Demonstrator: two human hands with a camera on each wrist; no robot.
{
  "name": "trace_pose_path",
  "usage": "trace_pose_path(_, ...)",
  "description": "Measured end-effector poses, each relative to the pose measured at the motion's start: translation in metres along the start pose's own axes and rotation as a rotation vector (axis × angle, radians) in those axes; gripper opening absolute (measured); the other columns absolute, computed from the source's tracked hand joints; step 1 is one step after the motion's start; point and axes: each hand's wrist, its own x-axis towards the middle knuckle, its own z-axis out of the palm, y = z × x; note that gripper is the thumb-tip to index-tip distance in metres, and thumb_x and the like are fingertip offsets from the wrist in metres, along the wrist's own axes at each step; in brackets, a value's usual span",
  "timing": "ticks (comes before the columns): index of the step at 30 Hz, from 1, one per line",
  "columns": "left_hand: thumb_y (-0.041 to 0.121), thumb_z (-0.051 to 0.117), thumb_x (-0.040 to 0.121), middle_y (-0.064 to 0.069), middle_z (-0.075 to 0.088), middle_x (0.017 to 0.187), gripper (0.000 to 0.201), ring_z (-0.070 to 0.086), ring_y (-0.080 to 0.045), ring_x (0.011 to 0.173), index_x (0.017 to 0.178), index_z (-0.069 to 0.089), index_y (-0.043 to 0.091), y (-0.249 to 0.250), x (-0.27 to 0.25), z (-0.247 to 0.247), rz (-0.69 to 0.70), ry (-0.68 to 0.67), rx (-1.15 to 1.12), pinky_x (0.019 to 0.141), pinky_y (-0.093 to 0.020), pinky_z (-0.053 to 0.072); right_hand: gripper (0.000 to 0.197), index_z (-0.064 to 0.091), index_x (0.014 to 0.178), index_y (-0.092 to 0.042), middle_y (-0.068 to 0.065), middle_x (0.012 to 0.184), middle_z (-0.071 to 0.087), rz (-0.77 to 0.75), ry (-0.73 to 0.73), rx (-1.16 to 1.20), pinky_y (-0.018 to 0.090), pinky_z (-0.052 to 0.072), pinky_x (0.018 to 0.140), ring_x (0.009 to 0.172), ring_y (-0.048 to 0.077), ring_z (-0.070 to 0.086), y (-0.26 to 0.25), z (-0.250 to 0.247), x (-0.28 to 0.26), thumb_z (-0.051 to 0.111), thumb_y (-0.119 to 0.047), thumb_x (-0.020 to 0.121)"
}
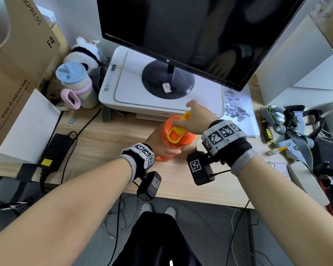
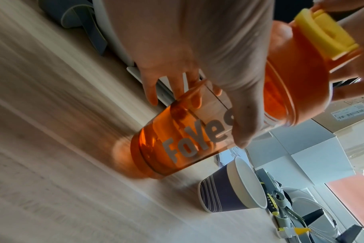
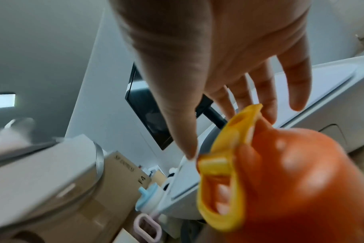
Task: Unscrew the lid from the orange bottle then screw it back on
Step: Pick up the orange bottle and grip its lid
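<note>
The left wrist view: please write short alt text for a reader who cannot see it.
A left hand grips a transparent orange plastic bottle standing on a light wooden desk, while a right hand reaches over its orange screw lid with the yellow flip cap. A dark striped paper cup stands beside the bottle.

The bottle [image 2: 177,141] was tinted translucent orange, lettered in grey; its lid [image 1: 178,131] was coloured opaque orange, fitted with a yellow handle [image 3: 220,189]; the paper cup [image 2: 220,195] was striped dark purple, rimmed in cream; black-and-white square codes were printed on the wristbands [image 1: 222,134].
</note>
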Motion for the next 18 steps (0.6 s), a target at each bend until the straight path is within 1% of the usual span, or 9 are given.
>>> trace_pose_path(3, 0.016, 0.084, 0.052, 0.009, 0.065, 0.081, 0.072, 0.061, -0.006, 0.071, 0.116, 0.051, 0.021, 0.005, 0.001, -0.001, -0.009, -0.016, -0.009, 0.068, -0.029, 0.048, 0.088, 0.043, 0.116, -0.004, 0.014, 0.113, 0.063, 0.074, 0.141, -0.111, 0.036, 0.040, 0.070, 0.103, 0.035, 0.060, 0.000, 0.008, -0.006, 0.041, -0.079, 0.070)
trace_pose_path(5, 0.013, 0.084, 0.052, 0.009, 0.067, 0.085, 0.075, 0.064, -0.006, 0.078, 0.119, 0.051, 0.021, 0.009, 0.003, -0.001, -0.001, -0.002, -0.012, 0.073, -0.029, 0.051, 0.088, 0.045, 0.112, -0.003, 0.013, 0.109, 0.064, 0.084, 0.165, -0.201, 0.035, 0.039, 0.069, 0.100, 0.035, 0.061, 0.000, 0.012, -0.007, 0.037, -0.080, 0.070)
trace_pose_path(7, 0.018, 0.086, 0.049, 0.004, 0.069, 0.096, 0.082, 0.066, -0.014, 0.090, 0.122, 0.050, 0.021, 0.012, 0.002, 0.000, 0.015, 0.002, -0.008, 0.083, -0.038, 0.055, 0.083, 0.048, 0.113, -0.004, 0.011, 0.110, 0.062, 0.085, 0.138, -0.220, 0.034, 0.038, 0.070, 0.098, 0.033, 0.059, 0.001, 0.010, -0.005, 0.042, -0.075, 0.072)
trace_pose_path(9, 0.019, 0.087, 0.047, -0.002, 0.070, 0.104, 0.085, 0.067, -0.022, 0.098, 0.123, 0.050, 0.019, 0.013, 0.001, 0.001, 0.020, -0.008, 0.010, 0.087, -0.042, 0.055, 0.072, 0.050, 0.112, -0.007, 0.009, 0.105, 0.058, 0.069, 0.079, -0.221, 0.033, 0.038, 0.068, 0.090, 0.029, 0.055, 0.001, 0.003, -0.002, 0.052, -0.066, 0.071)
trace_pose_path(10, 0.014, 0.087, 0.049, -0.006, 0.070, 0.103, 0.082, 0.067, -0.026, 0.095, 0.122, 0.050, 0.017, 0.013, 0.001, 0.001, 0.015, -0.021, 0.010, 0.083, -0.042, 0.055, 0.068, 0.049, 0.117, -0.009, 0.008, 0.107, 0.056, 0.037, 0.032, -0.218, 0.034, 0.041, 0.069, 0.090, 0.028, 0.053, 0.002, 0.000, 0.000, 0.058, -0.059, 0.070)
trace_pose_path(12, 0.002, 0.083, 0.054, -0.013, 0.069, 0.098, 0.072, 0.063, -0.030, 0.084, 0.117, 0.051, 0.013, 0.010, 0.000, 0.000, -0.002, -0.046, -0.025, 0.075, -0.039, 0.052, 0.069, 0.041, 0.132, -0.018, 0.008, 0.123, 0.055, -0.092, -0.085, -0.169, 0.035, 0.048, 0.080, 0.106, 0.027, 0.054, 0.005, -0.006, 0.003, 0.069, -0.033, 0.070)
trace_pose_path(13, -0.001, 0.083, 0.056, -0.013, 0.068, 0.099, 0.070, 0.062, -0.027, 0.086, 0.116, 0.051, 0.018, 0.009, 0.000, 0.000, -0.001, -0.042, -0.035, 0.075, -0.035, 0.051, 0.073, 0.037, 0.137, -0.022, 0.006, 0.128, 0.055, -0.166, -0.142, -0.116, 0.036, 0.049, 0.086, 0.114, 0.026, 0.052, 0.006, -0.009, 0.004, 0.067, -0.016, 0.071)
trace_pose_path(15, -0.002, 0.083, 0.059, -0.008, 0.067, 0.103, 0.073, 0.061, -0.020, 0.091, 0.112, 0.047, 0.034, 0.009, -0.001, -0.002, 0.016, -0.034, -0.026, 0.074, -0.025, 0.051, 0.074, 0.039, 0.137, -0.027, -0.003, 0.121, 0.064, -0.273, -0.220, -0.011, 0.029, 0.046, 0.089, 0.118, 0.019, 0.051, 0.009, -0.015, 0.003, 0.054, 0.005, 0.072)
trace_pose_path(18, 0.001, 0.085, 0.058, 0.005, 0.062, 0.106, 0.079, 0.057, -0.013, 0.099, 0.118, 0.044, 0.031, 0.012, -0.001, -0.003, 0.024, -0.027, -0.003, 0.077, -0.013, 0.044, 0.057, 0.056, 0.123, -0.020, -0.004, 0.102, 0.069, -0.282, -0.228, 0.163, 0.017, 0.042, 0.078, 0.111, 0.015, 0.055, 0.015, -0.016, 0.004, 0.045, 0.009, 0.075)
